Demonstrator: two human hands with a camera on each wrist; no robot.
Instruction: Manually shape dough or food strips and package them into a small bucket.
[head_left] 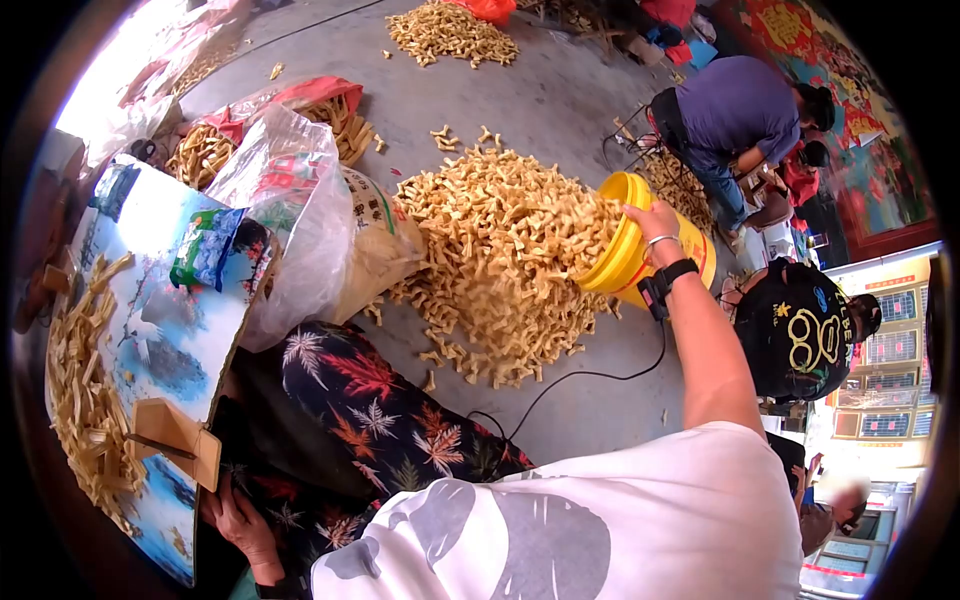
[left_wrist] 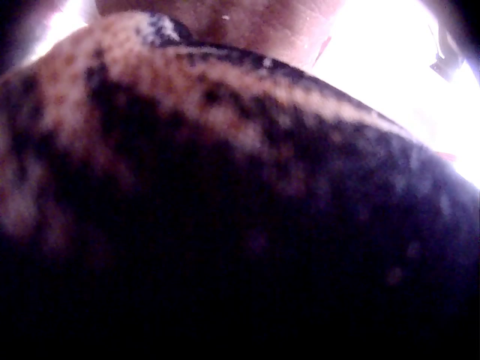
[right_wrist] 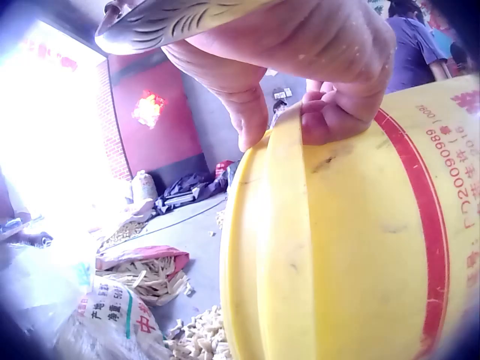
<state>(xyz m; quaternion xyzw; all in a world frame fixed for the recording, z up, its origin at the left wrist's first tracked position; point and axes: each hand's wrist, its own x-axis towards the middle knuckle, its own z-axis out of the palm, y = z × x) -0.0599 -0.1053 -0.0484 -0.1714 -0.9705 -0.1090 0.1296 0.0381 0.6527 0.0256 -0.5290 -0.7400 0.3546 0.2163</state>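
Note:
My right hand (head_left: 658,228) grips the rim of a yellow bucket (head_left: 690,255), with the thumb on one side and curled fingers on the other in the right wrist view. The bucket lies tipped on its side, its mouth facing a large heap of small tan knot-shaped pieces (head_left: 510,250) on the floor. Low on the left, my left hand (head_left: 242,525) rests by the edge of a picture-printed board (head_left: 150,330), beside the patterned trousers (head_left: 390,400). Dark patterned cloth fills most of the left wrist view.
Long tan strips (head_left: 85,400), a wooden block (head_left: 175,440) and a blue-green packet (head_left: 205,248) lie on the board. A woven sack in clear plastic (head_left: 300,230) stands beside the heap. A black cable (head_left: 590,376) crosses the floor. Other people (head_left: 740,120) sit at right.

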